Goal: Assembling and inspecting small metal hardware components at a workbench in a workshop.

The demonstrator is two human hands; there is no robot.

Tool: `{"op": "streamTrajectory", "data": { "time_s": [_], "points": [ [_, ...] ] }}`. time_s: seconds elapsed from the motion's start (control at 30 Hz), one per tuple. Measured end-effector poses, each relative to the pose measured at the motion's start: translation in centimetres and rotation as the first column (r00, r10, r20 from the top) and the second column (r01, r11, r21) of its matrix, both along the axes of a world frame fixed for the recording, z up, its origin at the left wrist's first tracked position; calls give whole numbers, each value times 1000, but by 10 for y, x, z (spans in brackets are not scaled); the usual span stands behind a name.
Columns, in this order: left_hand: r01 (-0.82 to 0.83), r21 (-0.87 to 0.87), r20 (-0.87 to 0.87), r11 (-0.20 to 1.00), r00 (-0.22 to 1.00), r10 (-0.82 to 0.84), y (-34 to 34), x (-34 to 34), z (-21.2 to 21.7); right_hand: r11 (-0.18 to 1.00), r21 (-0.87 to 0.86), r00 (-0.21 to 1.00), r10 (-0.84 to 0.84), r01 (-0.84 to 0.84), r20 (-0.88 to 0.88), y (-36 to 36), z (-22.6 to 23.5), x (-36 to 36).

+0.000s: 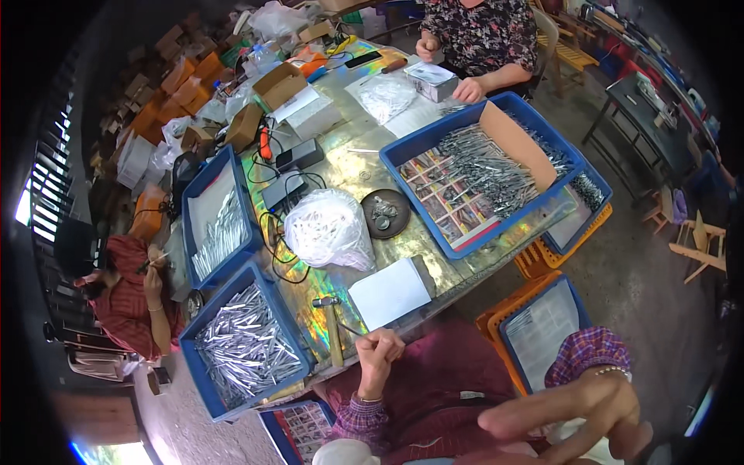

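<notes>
My left hand (378,356) is closed at the table's near edge, just below a white sheet of paper (390,293). A thin dark rod (353,331) seems to poke out of its fingers; the held part is hidden. Left of it lies a hammer (334,333) with a wooden handle. My right hand (597,407) is raised close to the camera at the lower right, fingers stretched apart, with nothing visible in it. Beyond the paper are a clear plastic bag (325,232) of small white pieces and a round dark dish (397,225) of small metal parts.
Blue trays hold slim silvery metal pieces (248,349) at the left and multitool-like parts (496,170) at the right. Orange crates (496,325) stand beside my right side. One co-worker (480,39) sits across the table, another (139,287) at the left. Cables and boxes clutter the far left.
</notes>
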State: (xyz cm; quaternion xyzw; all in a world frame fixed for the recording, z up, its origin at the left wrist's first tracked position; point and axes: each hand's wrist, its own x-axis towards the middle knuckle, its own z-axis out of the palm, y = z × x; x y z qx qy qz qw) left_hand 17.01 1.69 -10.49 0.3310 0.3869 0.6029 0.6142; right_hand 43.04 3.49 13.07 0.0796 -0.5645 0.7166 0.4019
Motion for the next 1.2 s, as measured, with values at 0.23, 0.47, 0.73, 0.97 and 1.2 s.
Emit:
{"op": "streamTrajectory", "data": {
  "time_s": [0.23, 0.47, 0.73, 0.97, 1.2],
  "points": [
    [-6, 40, 68, 999, 998, 3, -4, -4, -3, 991, 19, 982, 134, -133, -133, -3, -40, -44],
    [-19, 72, 71, 997, 997, 14, -7, -7, -3, 999, 35, 957, 33, -24, -289, 19, -27, -64],
    [-26, -215, -163, 976, 987, -10, -13, -21, 32, 848, -46, 843, -530, 528, -94, 11, -71, -61],
    [-73, -116, -536, 991, 844, -1, -22, -64, 69, 755, 140, 720, -654, 640, 234, -13, -126, -75],
    [-408, 123, -904, 904, 331, 272, -24, -161, 74, 886, 170, 725, -453, 432, 519, -12, -158, -83]
  ]
}}
